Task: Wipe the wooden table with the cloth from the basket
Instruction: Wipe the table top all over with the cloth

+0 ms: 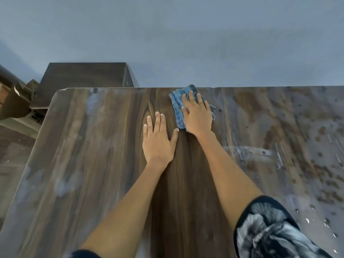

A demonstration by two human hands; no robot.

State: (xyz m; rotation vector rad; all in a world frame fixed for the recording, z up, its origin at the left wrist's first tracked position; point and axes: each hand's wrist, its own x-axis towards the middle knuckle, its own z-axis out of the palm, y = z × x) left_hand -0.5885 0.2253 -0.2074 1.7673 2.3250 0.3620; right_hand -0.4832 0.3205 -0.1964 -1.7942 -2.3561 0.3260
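Note:
A dark wooden table (89,164) fills most of the head view; its right part is dusty and spotted, and a darker strip runs down the middle. A blue cloth (178,103) lies crumpled near the table's far edge. My right hand (198,116) presses flat on top of the cloth, fingers spread toward the wall. My left hand (158,140) rests flat on the bare wood just left of and nearer than the cloth, fingers apart, holding nothing. No basket is in view.
A grey-blue wall (186,43) rises right behind the table's far edge. A dark wooden cabinet (83,77) stands beyond the far left corner, with brown furniture (13,101) at the left. The floor (14,157) shows past the table's left edge.

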